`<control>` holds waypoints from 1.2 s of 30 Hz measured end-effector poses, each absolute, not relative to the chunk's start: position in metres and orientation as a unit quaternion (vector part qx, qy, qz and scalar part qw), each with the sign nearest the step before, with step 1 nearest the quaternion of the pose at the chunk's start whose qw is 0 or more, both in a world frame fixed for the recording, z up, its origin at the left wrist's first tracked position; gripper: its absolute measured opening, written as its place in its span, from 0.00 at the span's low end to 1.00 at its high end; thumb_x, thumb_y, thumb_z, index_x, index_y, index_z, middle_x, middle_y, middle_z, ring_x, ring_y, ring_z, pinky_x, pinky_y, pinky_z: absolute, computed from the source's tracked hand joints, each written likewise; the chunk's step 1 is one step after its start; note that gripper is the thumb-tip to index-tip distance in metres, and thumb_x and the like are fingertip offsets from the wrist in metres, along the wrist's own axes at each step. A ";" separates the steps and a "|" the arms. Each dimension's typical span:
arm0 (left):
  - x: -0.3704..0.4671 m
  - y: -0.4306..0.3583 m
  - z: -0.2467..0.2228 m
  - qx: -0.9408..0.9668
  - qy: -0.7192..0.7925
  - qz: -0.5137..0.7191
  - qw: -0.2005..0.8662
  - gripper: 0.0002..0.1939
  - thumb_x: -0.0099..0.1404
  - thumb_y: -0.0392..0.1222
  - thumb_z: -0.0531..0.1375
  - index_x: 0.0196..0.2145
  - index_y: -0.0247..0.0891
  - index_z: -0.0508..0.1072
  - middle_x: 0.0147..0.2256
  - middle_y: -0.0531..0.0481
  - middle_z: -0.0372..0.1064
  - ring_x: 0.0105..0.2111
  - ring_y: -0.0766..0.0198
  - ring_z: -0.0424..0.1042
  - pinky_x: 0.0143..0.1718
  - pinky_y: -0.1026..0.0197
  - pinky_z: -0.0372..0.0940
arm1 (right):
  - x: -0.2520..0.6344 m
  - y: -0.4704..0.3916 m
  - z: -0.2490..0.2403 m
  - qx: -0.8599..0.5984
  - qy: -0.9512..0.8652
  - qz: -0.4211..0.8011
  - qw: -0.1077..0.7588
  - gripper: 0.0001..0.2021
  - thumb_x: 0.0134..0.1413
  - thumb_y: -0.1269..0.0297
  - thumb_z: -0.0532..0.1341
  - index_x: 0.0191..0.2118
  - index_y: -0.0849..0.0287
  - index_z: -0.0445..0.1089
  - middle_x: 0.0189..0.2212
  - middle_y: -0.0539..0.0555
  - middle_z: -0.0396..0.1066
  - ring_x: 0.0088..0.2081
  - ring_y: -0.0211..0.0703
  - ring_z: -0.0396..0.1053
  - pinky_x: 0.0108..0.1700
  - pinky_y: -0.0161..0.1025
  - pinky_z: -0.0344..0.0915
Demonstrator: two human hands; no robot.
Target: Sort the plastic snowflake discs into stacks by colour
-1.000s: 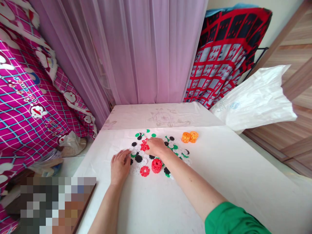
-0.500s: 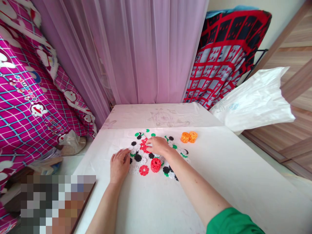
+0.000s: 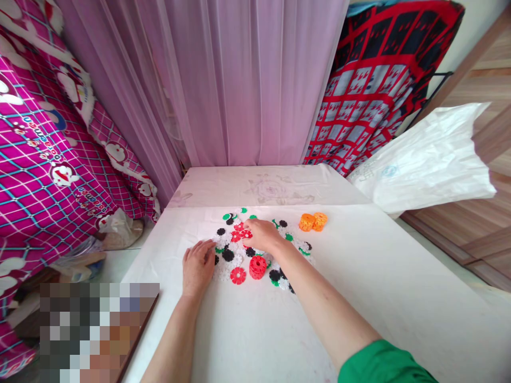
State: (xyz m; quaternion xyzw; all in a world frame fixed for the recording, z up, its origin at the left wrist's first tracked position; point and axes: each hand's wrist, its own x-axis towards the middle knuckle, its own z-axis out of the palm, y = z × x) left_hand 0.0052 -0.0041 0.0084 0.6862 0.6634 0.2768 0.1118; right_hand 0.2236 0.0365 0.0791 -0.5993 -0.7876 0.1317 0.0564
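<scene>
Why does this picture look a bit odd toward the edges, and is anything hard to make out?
In the head view, apparent wide-angle stretching slants the wood-grain panels; a pixelated block masks the lower left; soft light leaves only faint shadows; white notched discs merge against the white tablecloth, while the red disc stack stands out.

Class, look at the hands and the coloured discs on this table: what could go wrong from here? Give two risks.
1. The red stack stands near the right forearm, so a careless sweep might topple it.
2. Loose red discs lie by the fingertips of the right hand, crowded among white discs; a hasty grip might catch a white one too or scatter its neighbours.
</scene>
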 end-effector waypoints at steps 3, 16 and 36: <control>0.005 -0.004 0.008 0.689 0.661 0.278 0.108 0.15 0.67 0.40 0.53 0.46 0.46 0.77 0.54 0.48 0.74 0.60 0.52 0.66 0.64 0.41 0.53 | 0.246 0.009 0.083 -0.602 -0.741 0.207 0.213 0.14 0.50 0.62 0.65 0.45 0.54 0.72 0.45 0.52 0.75 0.42 0.41 0.73 0.46 0.37 0.66; 0.005 -0.003 0.008 0.694 0.655 0.282 0.099 0.15 0.66 0.40 0.53 0.45 0.47 0.77 0.52 0.50 0.75 0.59 0.54 0.67 0.63 0.45 0.55 | 0.249 -0.050 0.089 -0.556 -0.769 0.216 0.231 0.21 0.45 0.71 0.65 0.49 0.55 0.71 0.46 0.55 0.74 0.48 0.47 0.70 0.51 0.43 0.64; 0.005 -0.004 0.009 0.689 0.661 0.275 0.113 0.15 0.67 0.40 0.52 0.46 0.46 0.76 0.54 0.50 0.74 0.60 0.52 0.66 0.63 0.41 0.53 | 0.257 -0.043 0.087 -0.559 -0.760 0.207 0.260 0.20 0.49 0.71 0.63 0.50 0.54 0.71 0.45 0.52 0.74 0.46 0.43 0.71 0.51 0.40 0.65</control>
